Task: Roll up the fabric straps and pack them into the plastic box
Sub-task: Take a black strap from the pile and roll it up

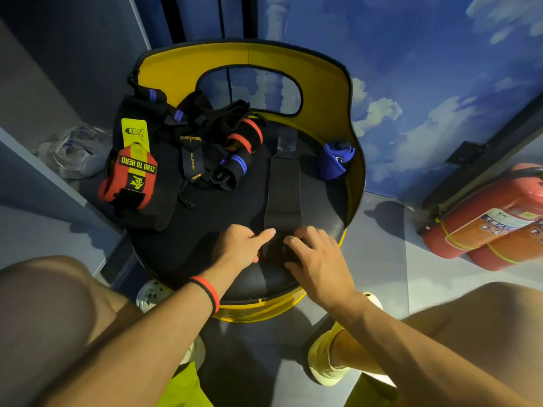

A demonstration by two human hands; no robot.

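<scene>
Head view | left hand (238,245), right hand (318,257) pinch black strap (283,186) end | wrap pile (147,165) left, blue roll (333,161) right, extinguishers (484,227) beyond

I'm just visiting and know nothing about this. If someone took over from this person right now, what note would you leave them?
Left hand: index finger straight on the near end of the black strap; a pinch is unclear.
Right hand: fingers curled on that same end.
The strap lies flat along the chair seat, roll at most just begun.
Blue wrap by the seat's right edge and red-yellow wrap at left look rolled; a tangled pile waits between.
No plastic box clearly in view, so packing seems still to do.
</scene>
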